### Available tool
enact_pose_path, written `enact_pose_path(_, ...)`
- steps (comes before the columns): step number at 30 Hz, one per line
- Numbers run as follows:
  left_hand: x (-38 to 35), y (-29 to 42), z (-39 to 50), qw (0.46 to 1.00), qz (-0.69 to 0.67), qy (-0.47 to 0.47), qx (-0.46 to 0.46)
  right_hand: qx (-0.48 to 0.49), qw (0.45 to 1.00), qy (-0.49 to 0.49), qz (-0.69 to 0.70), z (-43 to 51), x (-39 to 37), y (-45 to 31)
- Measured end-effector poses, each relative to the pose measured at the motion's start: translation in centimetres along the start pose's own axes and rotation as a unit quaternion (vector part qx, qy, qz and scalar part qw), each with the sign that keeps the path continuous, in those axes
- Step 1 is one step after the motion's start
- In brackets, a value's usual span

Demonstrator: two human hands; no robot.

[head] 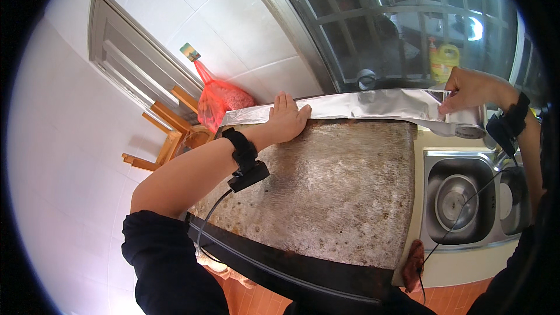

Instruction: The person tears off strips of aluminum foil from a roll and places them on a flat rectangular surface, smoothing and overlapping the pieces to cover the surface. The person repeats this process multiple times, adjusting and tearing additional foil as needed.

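Note:
A long strip of shiny aluminium foil (367,104) lies along the far edge of a worn, stained panel (332,188) with a black front edge. My left hand (286,118) rests flat on the foil towards its left end, thumb apart, with nothing gripped. At the right end, my right hand (468,89) pinches the foil between thumb and fingers. Below that hand, the foil curves down past the panel's right side into a rolled end (470,131) that bears print. Part of the right fingers' grip is hidden behind the hand.
To the right is a steel double sink (490,201) holding a metal bowl (456,203). A reddish-brown cloth (413,267) hangs by the panel's corner. A red plastic bag (218,100) hangs on the wall above wooden furniture (170,140). Cables trail from black wrist devices (249,175).

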State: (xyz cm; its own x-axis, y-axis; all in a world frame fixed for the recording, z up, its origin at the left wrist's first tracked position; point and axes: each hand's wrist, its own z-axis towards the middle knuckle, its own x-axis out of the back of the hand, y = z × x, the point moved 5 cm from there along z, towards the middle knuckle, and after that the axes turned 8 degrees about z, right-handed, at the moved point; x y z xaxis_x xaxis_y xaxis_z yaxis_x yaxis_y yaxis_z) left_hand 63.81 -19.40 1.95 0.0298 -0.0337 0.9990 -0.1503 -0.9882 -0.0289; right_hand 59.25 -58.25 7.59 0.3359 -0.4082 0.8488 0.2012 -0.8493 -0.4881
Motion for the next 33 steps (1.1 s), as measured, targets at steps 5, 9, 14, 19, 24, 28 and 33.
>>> enact_pose_path(5,0.1,3.0,-0.1,0.999,0.013,0.002,-0.046,0.021,1.0,0.001,-0.02,0.0,0.1,0.2)
enact_pose_path(9,0.7,6.1,-1.2,0.993,0.0,0.014,-0.116,0.036,0.999,-0.004,0.022,-0.1,0.0,0.5)
enact_pose_path(14,2.5,9.0,-2.9,0.985,-0.012,-0.041,-0.17,0.063,0.997,-0.002,0.049,0.0,-0.1,1.4)
enact_pose_path(19,2.9,11.4,-4.1,0.967,-0.014,-0.107,-0.231,0.073,0.995,0.001,0.063,-0.1,-0.3,2.4)
enact_pose_path(24,3.5,12.1,-4.7,0.964,-0.002,-0.132,-0.23,0.112,0.987,-0.049,0.103,-0.9,-0.9,3.3)
enact_pose_path(28,3.7,12.3,-4.9,0.962,0.012,-0.151,-0.226,0.121,0.974,-0.088,0.17,-1.8,-1.3,5.4)
enact_pose_path(33,3.5,12.5,-4.8,0.963,0.019,-0.164,-0.214,0.123,0.954,-0.113,0.249,-2.6,-2.7,7.5)
